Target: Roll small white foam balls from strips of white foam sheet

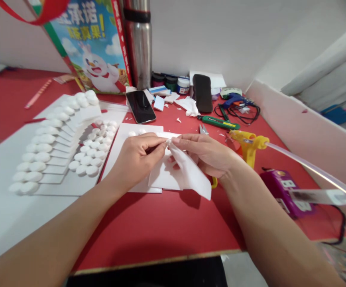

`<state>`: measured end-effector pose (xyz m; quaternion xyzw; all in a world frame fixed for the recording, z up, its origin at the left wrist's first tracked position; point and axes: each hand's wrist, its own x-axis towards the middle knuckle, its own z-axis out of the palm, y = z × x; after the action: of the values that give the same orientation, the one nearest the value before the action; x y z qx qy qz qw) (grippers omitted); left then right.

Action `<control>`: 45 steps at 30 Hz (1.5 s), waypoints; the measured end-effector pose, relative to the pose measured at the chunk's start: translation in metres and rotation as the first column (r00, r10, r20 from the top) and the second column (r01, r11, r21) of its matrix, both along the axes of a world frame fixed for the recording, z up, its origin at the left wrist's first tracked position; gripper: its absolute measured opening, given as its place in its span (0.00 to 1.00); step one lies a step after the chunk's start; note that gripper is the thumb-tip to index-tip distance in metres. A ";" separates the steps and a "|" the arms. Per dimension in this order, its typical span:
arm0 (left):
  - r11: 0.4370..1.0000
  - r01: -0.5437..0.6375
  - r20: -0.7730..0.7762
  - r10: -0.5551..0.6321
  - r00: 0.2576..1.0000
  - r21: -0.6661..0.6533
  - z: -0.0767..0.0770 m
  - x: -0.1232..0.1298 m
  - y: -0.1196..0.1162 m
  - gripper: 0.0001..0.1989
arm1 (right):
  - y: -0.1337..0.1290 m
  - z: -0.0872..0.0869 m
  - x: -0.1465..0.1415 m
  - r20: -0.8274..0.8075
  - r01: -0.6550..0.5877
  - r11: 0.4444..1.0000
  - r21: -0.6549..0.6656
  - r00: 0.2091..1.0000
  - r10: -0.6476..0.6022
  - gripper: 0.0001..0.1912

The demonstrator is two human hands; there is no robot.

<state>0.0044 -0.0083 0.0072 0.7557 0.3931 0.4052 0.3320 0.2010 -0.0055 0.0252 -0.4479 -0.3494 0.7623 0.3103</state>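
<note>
Two bare hands pinch a thin white sheet (pixel 195 175) above the red tabletop (pixel 149 231).
The sheet is plain and smooth, narrowing to a small, crumpled tip at the fingertips, then widening into a softly curved flap that hangs toward the lower right, partly over flat white boards (pixel 117 143). The left hand (pixel 141 153) has its thumb and forefinger closed on that tip; the right hand (pixel 205 151) grips just beside it, thumb and forefinger nearly together, the other fingers loosely curled behind the sheet and partly hidden.
</note>
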 end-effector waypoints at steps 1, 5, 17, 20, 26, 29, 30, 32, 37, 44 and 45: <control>1.000 0.000 0.001 0.000 1.000 -0.003 0.000 0.000 0.000 0.11 | 0.000 0.000 -0.001 -0.018 -0.014 1.000 -0.013 1.000 0.014 0.08; 1.000 -0.008 -0.004 0.008 1.000 -0.010 0.001 0.001 -0.001 0.12 | -0.002 0.004 -0.002 -0.080 -0.070 0.997 -0.030 0.994 0.068 0.08; 1.000 -0.014 -0.029 0.015 0.999 0.006 0.002 0.001 -0.004 0.13 | -0.003 0.005 -0.004 0.133 0.023 0.994 0.102 0.990 -0.036 0.10; 1.000 -0.027 -0.021 0.028 0.999 0.011 0.004 0.001 -0.005 0.13 | -0.003 0.005 -0.006 0.145 0.041 0.985 0.165 0.987 -0.065 0.08; 0.998 -0.053 -0.063 0.056 0.996 0.044 0.000 0.003 -0.004 0.13 | -0.006 -0.002 -0.011 0.286 0.069 0.940 0.335 0.943 -0.171 0.07; 0.993 -0.065 -0.100 0.075 0.992 0.101 -0.003 0.005 -0.005 0.15 | -0.008 -0.005 -0.015 0.378 0.060 0.880 0.471 0.888 -0.262 0.07; 0.990 -0.066 -0.111 0.079 0.991 0.121 -0.004 0.006 -0.005 0.15 | -0.009 -0.005 -0.017 0.401 0.056 0.857 0.512 0.867 -0.296 0.07; 0.983 -0.065 -0.139 0.090 0.986 0.172 -0.007 0.007 -0.006 0.15 | -0.010 -0.006 -0.019 0.430 0.041 0.815 0.578 0.834 -0.347 0.08; 0.900 -0.005 -0.332 0.165 0.929 0.435 -0.012 0.006 -0.007 0.14 | -0.011 -0.007 -0.020 0.440 0.013 0.769 0.639 0.813 -0.380 0.09; 0.695 0.110 -0.492 0.379 0.784 0.711 -0.013 0.006 -0.007 0.13 | -0.012 -0.003 -0.017 0.407 -0.020 0.780 0.625 0.862 -0.303 0.10; 0.693 0.118 -0.492 0.371 0.788 0.711 -0.013 0.006 -0.007 0.14 | -0.012 -0.003 -0.016 0.401 -0.015 0.784 0.620 0.866 -0.300 0.09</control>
<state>0.0104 -0.0156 -0.0060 0.8803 0.3442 0.2855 -0.1585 0.1846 -0.0173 0.0221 -0.5249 -0.6034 0.4486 0.3989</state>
